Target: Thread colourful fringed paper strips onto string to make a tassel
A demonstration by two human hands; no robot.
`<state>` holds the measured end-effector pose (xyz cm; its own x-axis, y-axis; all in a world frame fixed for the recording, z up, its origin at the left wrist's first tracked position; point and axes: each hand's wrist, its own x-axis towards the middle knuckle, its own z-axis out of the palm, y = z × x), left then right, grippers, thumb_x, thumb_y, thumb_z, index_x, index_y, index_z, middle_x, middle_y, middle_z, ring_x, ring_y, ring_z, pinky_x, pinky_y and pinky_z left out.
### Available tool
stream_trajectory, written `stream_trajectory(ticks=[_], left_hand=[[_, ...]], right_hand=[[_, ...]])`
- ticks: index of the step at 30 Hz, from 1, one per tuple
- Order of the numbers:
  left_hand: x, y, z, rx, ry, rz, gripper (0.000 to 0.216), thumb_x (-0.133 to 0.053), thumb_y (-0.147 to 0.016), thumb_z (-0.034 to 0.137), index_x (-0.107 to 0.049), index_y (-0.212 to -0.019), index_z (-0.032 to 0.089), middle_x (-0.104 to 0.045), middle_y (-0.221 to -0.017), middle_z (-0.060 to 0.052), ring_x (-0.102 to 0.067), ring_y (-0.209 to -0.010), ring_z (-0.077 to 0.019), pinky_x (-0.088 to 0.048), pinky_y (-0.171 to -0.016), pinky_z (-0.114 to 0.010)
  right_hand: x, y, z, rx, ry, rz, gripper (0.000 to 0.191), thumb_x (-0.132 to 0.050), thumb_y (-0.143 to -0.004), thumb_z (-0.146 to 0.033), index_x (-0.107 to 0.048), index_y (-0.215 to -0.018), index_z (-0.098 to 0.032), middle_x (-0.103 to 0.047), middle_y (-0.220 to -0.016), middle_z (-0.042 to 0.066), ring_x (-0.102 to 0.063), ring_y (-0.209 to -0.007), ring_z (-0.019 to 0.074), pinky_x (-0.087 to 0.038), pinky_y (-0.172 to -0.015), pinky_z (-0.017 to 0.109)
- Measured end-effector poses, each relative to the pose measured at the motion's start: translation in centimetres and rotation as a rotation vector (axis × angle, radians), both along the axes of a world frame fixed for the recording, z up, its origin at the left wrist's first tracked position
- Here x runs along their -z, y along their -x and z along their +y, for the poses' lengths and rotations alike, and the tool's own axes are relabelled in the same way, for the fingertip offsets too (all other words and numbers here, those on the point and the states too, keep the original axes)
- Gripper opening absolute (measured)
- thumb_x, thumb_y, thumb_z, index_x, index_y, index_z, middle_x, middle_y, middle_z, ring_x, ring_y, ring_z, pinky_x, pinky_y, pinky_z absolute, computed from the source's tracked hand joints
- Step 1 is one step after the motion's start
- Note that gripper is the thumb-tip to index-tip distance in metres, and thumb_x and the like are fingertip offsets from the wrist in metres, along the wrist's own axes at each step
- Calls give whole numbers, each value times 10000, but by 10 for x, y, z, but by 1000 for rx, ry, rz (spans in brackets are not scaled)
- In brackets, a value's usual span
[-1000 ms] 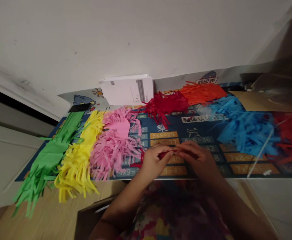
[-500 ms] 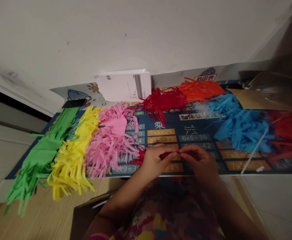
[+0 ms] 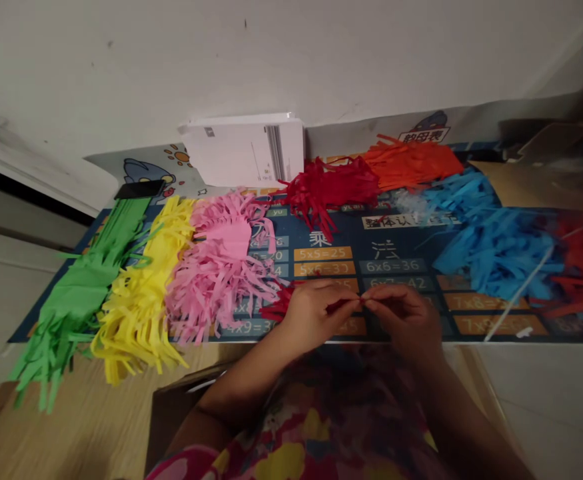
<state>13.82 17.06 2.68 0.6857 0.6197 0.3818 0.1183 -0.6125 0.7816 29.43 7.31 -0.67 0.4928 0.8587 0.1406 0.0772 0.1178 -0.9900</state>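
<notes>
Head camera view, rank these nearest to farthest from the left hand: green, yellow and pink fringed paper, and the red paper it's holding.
From the left hand:
1. Red paper, in its grip
2. Pink fringed paper, to its left
3. Yellow fringed paper, left of the pink
4. Green fringed paper, farthest left

5x5=25, 6x6=36, 乘法 on blue mat (image 3: 344, 233), 韵母表 on white label (image 3: 424, 135)
</notes>
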Motion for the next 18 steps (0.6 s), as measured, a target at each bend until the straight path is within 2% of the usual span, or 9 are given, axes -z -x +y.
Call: stream_trajectory(ticks=[2,4,7,11,13,18], left_hand=[[2,0,0,28,-3,6,120,-658,-919,255,-755,-898,188,-760,-782,-41,-699,-706,-142,-516,-671,-224],[5,0,-1,36,69,-5,120,-687,-902,259,-734,-988,191,-773,-852,-39,-722,-759,-148,-533,-714,-223],[9,1,0,24,198,-6,241,-737,-863,286,-695,-1084,201,-777,-930,-38,-743,-813,-157,-550,-739,-224],[10,2,2,45,263,-32,253,-742,-859,317,-698,-1082,204,-782,-957,-47,-752,-832,-166,-555,-725,-224],[9,1,3,62,250,-49,240,-752,-850,320,-714,-1052,197,-785,-941,-48,-749,-806,-160,-546,-704,-212],[6,-3,7,74,79,-64,141,-766,-836,318,-749,-879,185,-753,-774,-25,-698,-698,-134,-510,-666,-212]], right_hand=[[-1,-1,-1,-23,-9,-58,65,-760,-817,-286,-705,-826,-252,-736,-857,17,-694,-825,177,-574,-770,307],[-1,-2,-2,-20,0,-63,62,-757,-822,-285,-707,-843,-255,-737,-868,17,-696,-841,179,-576,-786,311],[4,-4,-2,-63,65,23,118,-773,-806,-316,-725,-895,-254,-751,-890,29,-707,-843,189,-586,-781,320],[10,-6,1,-143,120,187,158,-793,-766,-358,-748,-877,-255,-761,-852,25,-712,-779,190,-587,-733,313],[10,-7,2,-125,133,186,125,-787,-765,-353,-749,-826,-250,-749,-798,16,-698,-736,181,-573,-689,293],[0,-8,-2,-93,129,-15,69,-739,-809,-316,-743,-795,-249,-715,-800,3,-661,-742,158,-531,-677,259]])
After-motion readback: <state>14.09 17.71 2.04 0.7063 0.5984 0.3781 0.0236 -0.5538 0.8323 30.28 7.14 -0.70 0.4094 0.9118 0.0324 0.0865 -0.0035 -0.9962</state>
